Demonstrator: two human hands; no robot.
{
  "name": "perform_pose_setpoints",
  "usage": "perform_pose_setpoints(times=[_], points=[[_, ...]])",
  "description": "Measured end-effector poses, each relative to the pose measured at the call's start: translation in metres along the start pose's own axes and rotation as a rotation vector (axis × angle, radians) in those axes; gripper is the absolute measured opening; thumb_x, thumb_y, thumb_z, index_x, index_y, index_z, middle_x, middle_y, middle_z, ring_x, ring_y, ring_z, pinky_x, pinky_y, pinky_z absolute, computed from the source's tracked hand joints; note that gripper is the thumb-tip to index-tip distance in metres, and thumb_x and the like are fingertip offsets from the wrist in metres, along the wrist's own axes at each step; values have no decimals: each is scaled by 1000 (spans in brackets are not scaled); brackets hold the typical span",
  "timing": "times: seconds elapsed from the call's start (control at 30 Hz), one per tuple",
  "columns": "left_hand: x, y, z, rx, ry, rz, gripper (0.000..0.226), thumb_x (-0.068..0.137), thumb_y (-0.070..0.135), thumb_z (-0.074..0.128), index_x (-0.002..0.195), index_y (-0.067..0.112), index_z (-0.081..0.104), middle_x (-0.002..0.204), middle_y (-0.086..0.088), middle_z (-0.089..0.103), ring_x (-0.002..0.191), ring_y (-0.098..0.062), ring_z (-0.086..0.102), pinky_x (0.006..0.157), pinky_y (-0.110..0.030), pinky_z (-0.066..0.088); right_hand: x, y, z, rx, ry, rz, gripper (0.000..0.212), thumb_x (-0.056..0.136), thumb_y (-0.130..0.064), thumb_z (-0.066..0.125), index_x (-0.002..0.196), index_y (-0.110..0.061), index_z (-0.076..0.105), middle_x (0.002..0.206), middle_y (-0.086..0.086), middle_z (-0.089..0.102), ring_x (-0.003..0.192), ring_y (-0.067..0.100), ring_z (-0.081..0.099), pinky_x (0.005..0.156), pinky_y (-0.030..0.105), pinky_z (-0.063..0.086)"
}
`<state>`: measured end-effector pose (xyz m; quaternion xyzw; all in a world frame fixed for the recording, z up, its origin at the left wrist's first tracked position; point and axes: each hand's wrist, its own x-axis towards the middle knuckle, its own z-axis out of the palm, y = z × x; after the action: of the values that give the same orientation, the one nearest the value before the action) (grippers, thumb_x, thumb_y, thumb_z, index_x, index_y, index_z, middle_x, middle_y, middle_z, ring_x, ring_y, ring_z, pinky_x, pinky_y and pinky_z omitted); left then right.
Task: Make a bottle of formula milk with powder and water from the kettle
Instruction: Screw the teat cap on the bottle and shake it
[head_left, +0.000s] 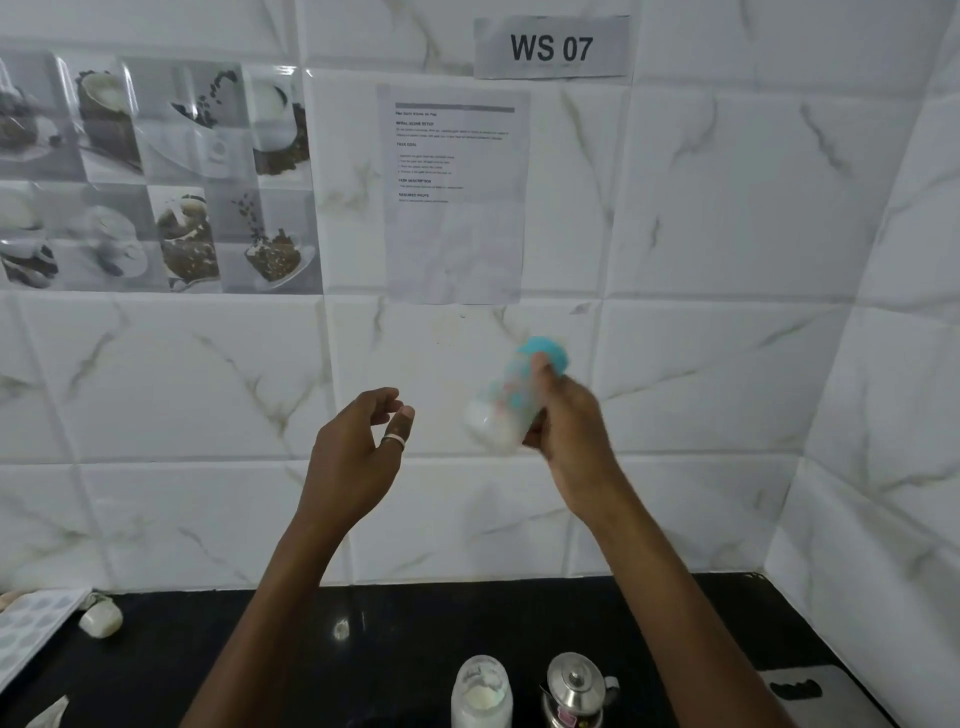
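My right hand (569, 421) grips a baby bottle (506, 400) with a turquoise cap, raised in front of the wall tiles. The bottle is tilted with its cap up to the right, blurred, and white milk shows in its lower end. My left hand (358, 447) hovers to the left of the bottle, apart from it, fingers loosely curled and holding nothing; a ring is on one finger. Down on the black counter stand a clear jar of white powder (480, 693) and a steel kettle (576, 688), side by side at the bottom edge.
The black counter (415, 623) runs along the tiled wall. A patterned white board (31, 629) and a small white object (101, 618) lie at the left. A grey flat thing (815, 693) sits at the right. A printed sheet (454, 192) hangs on the wall.
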<state>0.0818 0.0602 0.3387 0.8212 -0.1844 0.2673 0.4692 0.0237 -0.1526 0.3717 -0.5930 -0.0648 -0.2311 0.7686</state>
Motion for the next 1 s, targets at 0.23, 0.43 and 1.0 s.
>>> perform_pose_setpoints(times=[0.23,0.43,1.0], points=[[6,9,2,-22,3,11,38,97,44,55,129,24,58,106,23,64,107,2,59,90,-28,49,3,-10,6,-75,-19,38,54,83,-66,66,113,-21,69,100,1,80,93,18,77,74,37,62],[6,12,1,-24,7,12,38,97,43,56,129,23,59,108,22,65,106,5,59,91,-29,49,13,-29,-8,349,216,-48,44,96,-55,59,114,-16,70,101,3,81,96,19,77,71,36,62],[7,15,0,-3,-14,24,39,97,42,55,130,22,59,111,18,66,106,2,60,92,-29,50,3,-12,-10,207,123,-12,45,90,-58,64,108,-18,71,97,1,81,93,19,77,73,40,64]])
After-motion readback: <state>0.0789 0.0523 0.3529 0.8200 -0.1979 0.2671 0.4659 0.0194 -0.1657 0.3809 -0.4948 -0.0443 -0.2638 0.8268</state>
